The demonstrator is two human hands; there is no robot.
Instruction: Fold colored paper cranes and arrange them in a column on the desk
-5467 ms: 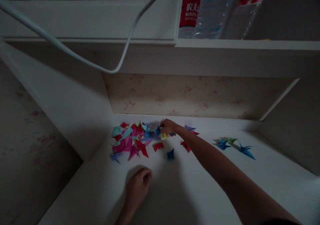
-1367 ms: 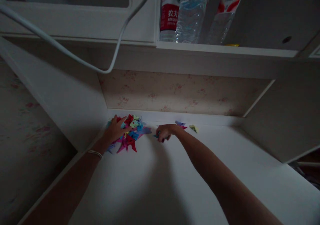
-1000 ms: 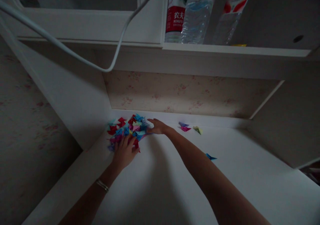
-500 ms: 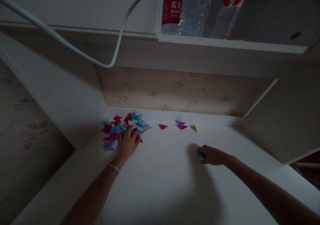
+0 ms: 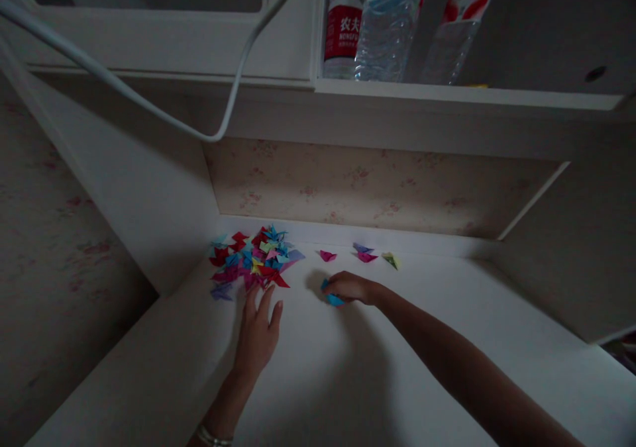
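My right hand (image 5: 350, 288) is closed on a blue folded paper piece (image 5: 332, 296), held low over the white desktop. My left hand (image 5: 258, 334) has its fingers spread, with the tips close to the front edge of a heap of colourful origami pieces (image 5: 248, 261); I cannot tell if they touch. Red, blue, purple, pink and yellow pieces make up the heap, and some look like cranes. Apart from it lie a pink folded piece (image 5: 327, 255), another pink piece (image 5: 366, 257) against a purple one (image 5: 363, 248), and a yellow one (image 5: 391, 260).
Plastic bottles (image 5: 387, 30) stand on a shelf (image 5: 447, 96) above the desk. A white cable (image 5: 163, 110) hangs down in front of the cabinet. Side panels (image 5: 114, 169) close in the desk at left and right, and a floral-papered wall (image 5: 377, 182) backs it.
My right hand has moved left with the blue paper piece, nearer the heap. My left hand has drawn back from on top of the heap towards me. The view has shifted slightly.
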